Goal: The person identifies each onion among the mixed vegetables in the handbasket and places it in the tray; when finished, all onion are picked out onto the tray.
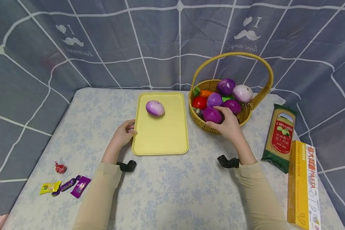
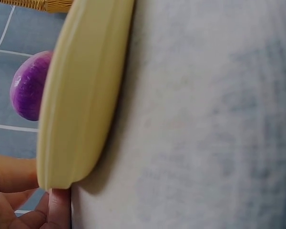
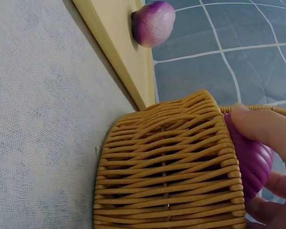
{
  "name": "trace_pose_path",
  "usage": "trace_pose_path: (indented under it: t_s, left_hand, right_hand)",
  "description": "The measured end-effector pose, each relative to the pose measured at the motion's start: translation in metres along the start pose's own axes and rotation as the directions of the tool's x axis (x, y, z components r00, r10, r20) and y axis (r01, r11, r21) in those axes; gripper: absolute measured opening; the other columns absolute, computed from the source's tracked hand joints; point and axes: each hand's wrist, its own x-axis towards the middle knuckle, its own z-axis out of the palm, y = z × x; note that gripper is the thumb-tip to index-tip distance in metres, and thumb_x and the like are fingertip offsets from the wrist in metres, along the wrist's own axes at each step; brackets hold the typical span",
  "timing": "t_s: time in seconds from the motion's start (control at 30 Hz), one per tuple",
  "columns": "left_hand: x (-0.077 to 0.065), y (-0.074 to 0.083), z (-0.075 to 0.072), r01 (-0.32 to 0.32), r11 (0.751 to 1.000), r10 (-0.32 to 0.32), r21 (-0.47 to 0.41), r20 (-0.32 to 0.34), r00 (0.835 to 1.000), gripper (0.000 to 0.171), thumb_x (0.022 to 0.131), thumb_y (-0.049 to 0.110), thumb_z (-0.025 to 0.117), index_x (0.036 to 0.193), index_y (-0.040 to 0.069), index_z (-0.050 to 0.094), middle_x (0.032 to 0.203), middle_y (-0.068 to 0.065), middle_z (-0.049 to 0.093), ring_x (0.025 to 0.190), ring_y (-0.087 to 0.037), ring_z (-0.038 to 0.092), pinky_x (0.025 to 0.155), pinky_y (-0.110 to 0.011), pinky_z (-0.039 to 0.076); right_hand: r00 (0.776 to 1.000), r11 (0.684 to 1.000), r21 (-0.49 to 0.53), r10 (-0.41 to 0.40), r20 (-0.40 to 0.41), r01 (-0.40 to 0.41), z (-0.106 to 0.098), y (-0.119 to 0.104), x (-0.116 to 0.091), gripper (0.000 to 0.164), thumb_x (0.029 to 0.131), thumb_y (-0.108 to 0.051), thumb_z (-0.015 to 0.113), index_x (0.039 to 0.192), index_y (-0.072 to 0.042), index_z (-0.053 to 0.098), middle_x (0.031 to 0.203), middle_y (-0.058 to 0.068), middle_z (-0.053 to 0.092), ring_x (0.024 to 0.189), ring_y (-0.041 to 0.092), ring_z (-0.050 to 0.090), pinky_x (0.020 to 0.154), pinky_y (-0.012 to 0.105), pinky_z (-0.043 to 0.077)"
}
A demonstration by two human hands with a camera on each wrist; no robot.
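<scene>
My left hand (image 1: 124, 133) holds the left rim of a pale yellow tray (image 1: 161, 140), thumb over the edge and fingers at its side. In the left wrist view the fingers (image 2: 59, 207) touch the tray's corner (image 2: 81, 109). A purple and white onion (image 1: 155, 108) lies in the tray's upper left part. At the front of a wicker basket (image 1: 202, 125), my right hand (image 1: 228, 124) grips a magenta onion (image 1: 212, 115) between thumb and fingers. The right wrist view has this ridged onion (image 3: 250, 162) right at the basket rim (image 3: 229, 157).
The basket also holds several purple onions, a white-purple one (image 1: 242, 93), a tomato (image 1: 199, 103) and a carrot (image 1: 205, 93), under a tall handle (image 1: 233, 54). Right of it lie a green pasta packet (image 1: 280, 137) and a yellow pasta box (image 1: 302, 185). Wrapped candies (image 1: 66, 185) lie front left.
</scene>
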Motion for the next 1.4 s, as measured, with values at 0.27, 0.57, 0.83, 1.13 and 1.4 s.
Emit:
trace_pose_path:
  t_s: [0.27, 0.57, 0.83, 1.13, 1.4]
  left_hand:
    - [0.002, -0.002, -0.002, 0.007, 1.0, -0.007, -0.004, 0.006, 1.0, 0.059, 0.101, 0.008, 0.051, 0.156, 0.01, 0.03, 0.14, -0.022, 0.046, 0.124, -0.036, 0.049, 0.098, -0.042, 0.045]
    - [0.003, -0.001, -0.001, 0.006, 1.0, -0.005, -0.003, 0.004, 1.0, 0.058, 0.101, 0.008, 0.051, 0.155, 0.011, 0.031, 0.139, -0.022, 0.047, 0.114, -0.031, 0.05, 0.088, -0.035, 0.043]
    - [0.002, -0.001, -0.001, 0.012, 1.0, -0.012, -0.004, 0.009, 1.0, 0.058, 0.101, 0.008, 0.051, 0.155, 0.011, 0.03, 0.14, -0.022, 0.046, 0.115, -0.031, 0.05, 0.088, -0.035, 0.043]
    - [0.002, -0.001, -0.001, 0.012, 1.0, -0.012, 0.012, -0.011, 1.0, 0.058, 0.101, 0.008, 0.051, 0.155, 0.01, 0.031, 0.139, -0.022, 0.047, 0.117, -0.032, 0.05, 0.09, -0.036, 0.044]
    - [0.001, 0.001, 0.001, 0.029, 1.0, -0.029, -0.004, -0.018, 0.999, 0.057, 0.101, 0.009, 0.052, 0.155, 0.012, 0.032, 0.139, -0.021, 0.048, 0.122, -0.034, 0.05, 0.096, -0.042, 0.046]
  right_hand:
    - [0.998, 0.997, 0.052, 0.057, -0.025, -0.056, -0.001, -0.001, -0.002, 0.07, 0.085, -0.038, 0.077, 0.142, -0.009, 0.049, 0.148, 0.018, 0.045, 0.136, 0.038, 0.041, 0.111, 0.06, 0.035]
    - [0.996, 0.991, 0.137, 0.023, -0.086, -0.011, -0.009, -0.024, -0.001, 0.071, 0.084, -0.041, 0.077, 0.142, -0.011, 0.049, 0.142, 0.017, 0.05, 0.128, 0.034, 0.049, 0.106, 0.052, 0.044]
    - [0.995, 0.962, 0.269, -0.027, -0.091, 0.051, 0.006, -0.056, 0.015, 0.069, 0.084, -0.037, 0.078, 0.142, -0.013, 0.05, 0.141, 0.012, 0.052, 0.125, 0.028, 0.052, 0.104, 0.048, 0.047]
    - [0.996, 0.929, 0.361, -0.053, -0.071, 0.075, 0.058, -0.087, 0.045, 0.073, 0.086, -0.028, 0.078, 0.146, -0.006, 0.042, 0.141, 0.016, 0.052, 0.127, 0.029, 0.052, 0.106, 0.043, 0.047]
    - [0.996, 0.965, 0.252, -0.056, -0.066, 0.071, 0.099, -0.086, 0.063, 0.067, 0.09, -0.026, 0.073, 0.144, -0.002, 0.043, 0.142, 0.02, 0.048, 0.125, 0.033, 0.051, 0.106, 0.045, 0.045]
